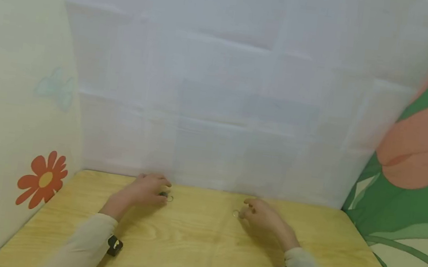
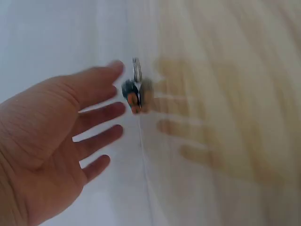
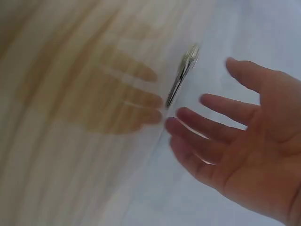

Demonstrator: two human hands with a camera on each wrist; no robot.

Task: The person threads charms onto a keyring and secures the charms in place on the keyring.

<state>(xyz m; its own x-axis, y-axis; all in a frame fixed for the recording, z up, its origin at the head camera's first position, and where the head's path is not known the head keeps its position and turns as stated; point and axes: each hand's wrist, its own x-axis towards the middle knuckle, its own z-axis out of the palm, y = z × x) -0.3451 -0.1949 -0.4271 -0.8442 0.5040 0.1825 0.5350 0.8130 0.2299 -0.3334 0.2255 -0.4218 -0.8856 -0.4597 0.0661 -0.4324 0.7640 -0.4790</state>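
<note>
Close to the table's back edge, my left hand [image 1: 148, 190] stands with its fingers apart beside a small keyring charm. In the left wrist view the charm [image 2: 131, 95] is dark green and orange, with a silver split ring [image 2: 137, 69] above it. The thumb and fingertips are right by the charm, and no finger curls round it. My right hand [image 1: 264, 214] is loosely spread beside another silver ring [image 1: 236, 213]. In the right wrist view a slim metal piece [image 3: 175, 89] extends from that ring, near the fingertips. The right palm holds nothing.
Both hands are over a yellow wood-grain table [image 1: 184, 245] that mirrors them in the wrist views. Behind it hangs a creased white sheet [image 1: 217, 107]. Flower-painted walls [image 1: 2, 58] flank the table. A black strap device [image 1: 114, 245] is on each wrist.
</note>
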